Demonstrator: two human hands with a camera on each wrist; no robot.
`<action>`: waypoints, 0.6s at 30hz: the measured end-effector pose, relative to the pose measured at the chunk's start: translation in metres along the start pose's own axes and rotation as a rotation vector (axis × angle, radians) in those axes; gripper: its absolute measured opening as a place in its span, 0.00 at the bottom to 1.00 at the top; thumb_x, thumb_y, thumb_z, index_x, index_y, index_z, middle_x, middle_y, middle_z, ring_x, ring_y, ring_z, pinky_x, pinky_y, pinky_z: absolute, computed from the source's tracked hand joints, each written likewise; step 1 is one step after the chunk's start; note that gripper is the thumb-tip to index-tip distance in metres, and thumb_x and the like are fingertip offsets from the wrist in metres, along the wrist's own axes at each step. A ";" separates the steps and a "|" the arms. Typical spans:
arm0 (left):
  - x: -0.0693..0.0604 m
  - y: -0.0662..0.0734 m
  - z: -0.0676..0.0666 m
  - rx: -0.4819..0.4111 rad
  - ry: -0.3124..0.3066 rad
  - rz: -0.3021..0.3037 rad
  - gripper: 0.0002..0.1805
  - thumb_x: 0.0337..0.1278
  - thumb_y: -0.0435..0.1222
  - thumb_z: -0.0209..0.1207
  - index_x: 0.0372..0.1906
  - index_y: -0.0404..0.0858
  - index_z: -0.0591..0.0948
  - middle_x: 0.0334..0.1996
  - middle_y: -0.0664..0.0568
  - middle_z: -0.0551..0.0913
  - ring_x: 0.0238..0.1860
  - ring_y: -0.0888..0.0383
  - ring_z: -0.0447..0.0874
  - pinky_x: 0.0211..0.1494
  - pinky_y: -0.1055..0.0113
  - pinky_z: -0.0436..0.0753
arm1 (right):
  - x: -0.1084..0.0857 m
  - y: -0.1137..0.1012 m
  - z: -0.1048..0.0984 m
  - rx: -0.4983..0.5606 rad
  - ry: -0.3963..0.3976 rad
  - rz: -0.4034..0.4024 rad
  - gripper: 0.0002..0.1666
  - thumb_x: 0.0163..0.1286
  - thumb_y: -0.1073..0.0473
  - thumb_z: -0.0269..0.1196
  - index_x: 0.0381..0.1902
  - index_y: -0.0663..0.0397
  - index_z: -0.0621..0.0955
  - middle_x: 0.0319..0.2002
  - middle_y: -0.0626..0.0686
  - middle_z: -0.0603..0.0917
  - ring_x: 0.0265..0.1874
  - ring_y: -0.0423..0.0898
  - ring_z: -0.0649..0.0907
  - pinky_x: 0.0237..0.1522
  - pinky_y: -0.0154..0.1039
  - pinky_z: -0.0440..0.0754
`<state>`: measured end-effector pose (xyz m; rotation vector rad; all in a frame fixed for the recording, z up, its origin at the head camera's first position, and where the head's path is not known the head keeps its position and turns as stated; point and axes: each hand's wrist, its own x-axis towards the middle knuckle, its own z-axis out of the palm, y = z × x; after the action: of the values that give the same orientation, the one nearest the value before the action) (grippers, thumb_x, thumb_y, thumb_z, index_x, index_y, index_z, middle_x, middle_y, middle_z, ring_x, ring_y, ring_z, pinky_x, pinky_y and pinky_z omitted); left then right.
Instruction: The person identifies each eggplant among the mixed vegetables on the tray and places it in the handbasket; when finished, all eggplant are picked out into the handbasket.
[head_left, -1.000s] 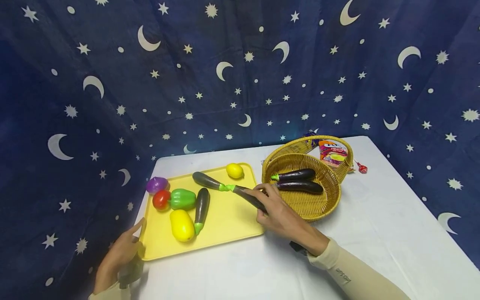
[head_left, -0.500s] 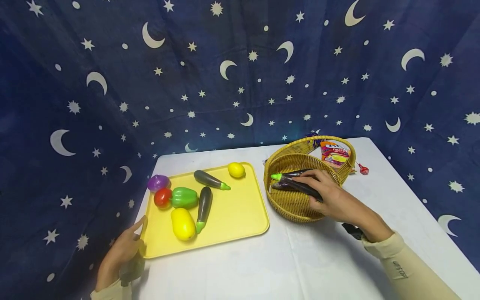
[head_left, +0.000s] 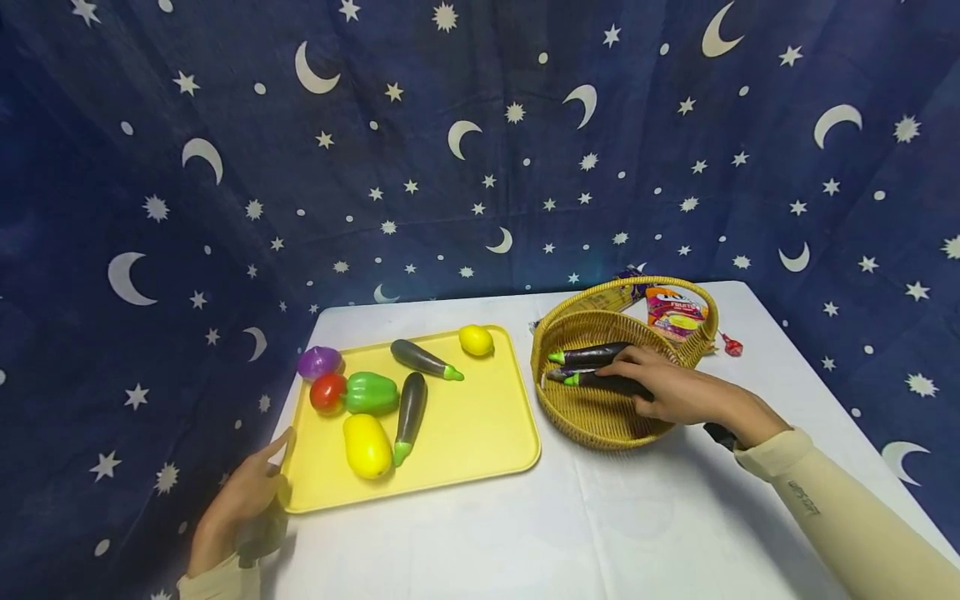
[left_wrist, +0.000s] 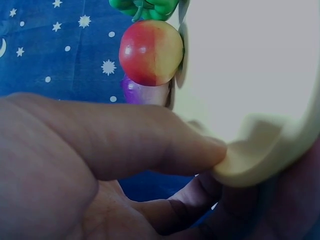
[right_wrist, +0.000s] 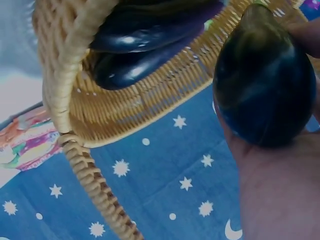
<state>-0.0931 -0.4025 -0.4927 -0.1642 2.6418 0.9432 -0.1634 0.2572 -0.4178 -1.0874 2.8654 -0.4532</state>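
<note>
Inside the wicker basket (head_left: 577, 425), my right hand (head_left: 667, 387) grips a dark eggplant (head_left: 611, 382) with a green stem end; its rounded end fills much of the right wrist view. Beside it in the basket lie two more eggplants, the upper one (head_left: 596, 354) plain to see and the lower partly covered. At the near left corner of the yellow tray (head_left: 472, 450), my left hand (head_left: 236, 504) pinches the rim, thumb (left_wrist: 195, 150) on top and fingers underneath. Two eggplants, one farther back (head_left: 423, 358) and one nearer (head_left: 409, 417), lie on the tray.
Also on the tray are a lemon (head_left: 476, 340), a green bell pepper (head_left: 371, 393), a red tomato-like fruit (head_left: 327, 393), a purple onion-like piece (head_left: 319, 362) and a yellow mango-like fruit (head_left: 367, 447). Behind the basket's handle stand a snack packet (head_left: 675, 312) and a red lollipop (head_left: 732, 345).
My right hand has carried the eggplant from over the tray's right side into the basket and lowered it beside the other two. The left hand keeps its place at the tray corner.
</note>
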 end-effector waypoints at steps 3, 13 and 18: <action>0.001 0.000 0.000 0.006 -0.005 -0.004 0.50 0.55 0.24 0.55 0.85 0.32 0.51 0.50 0.29 0.84 0.44 0.45 0.80 0.41 0.61 0.75 | 0.005 0.006 0.003 -0.012 -0.042 -0.014 0.36 0.60 0.70 0.67 0.68 0.45 0.82 0.60 0.53 0.80 0.57 0.51 0.78 0.57 0.54 0.80; -0.003 0.002 0.001 -0.021 0.001 -0.009 0.48 0.56 0.24 0.54 0.85 0.32 0.52 0.42 0.35 0.85 0.36 0.50 0.78 0.33 0.63 0.74 | 0.019 0.018 0.014 -0.047 -0.145 -0.034 0.36 0.62 0.70 0.71 0.69 0.47 0.81 0.57 0.54 0.80 0.56 0.53 0.79 0.59 0.56 0.82; -0.003 0.004 0.000 -0.017 -0.006 -0.025 0.49 0.56 0.24 0.54 0.85 0.33 0.52 0.40 0.37 0.85 0.33 0.51 0.77 0.33 0.63 0.73 | 0.024 0.022 0.012 -0.071 -0.154 -0.072 0.37 0.61 0.71 0.73 0.68 0.50 0.80 0.58 0.57 0.80 0.56 0.55 0.80 0.58 0.58 0.83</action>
<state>-0.0913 -0.3991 -0.4891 -0.1975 2.6206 0.9560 -0.1942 0.2537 -0.4335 -1.1841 2.7346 -0.2602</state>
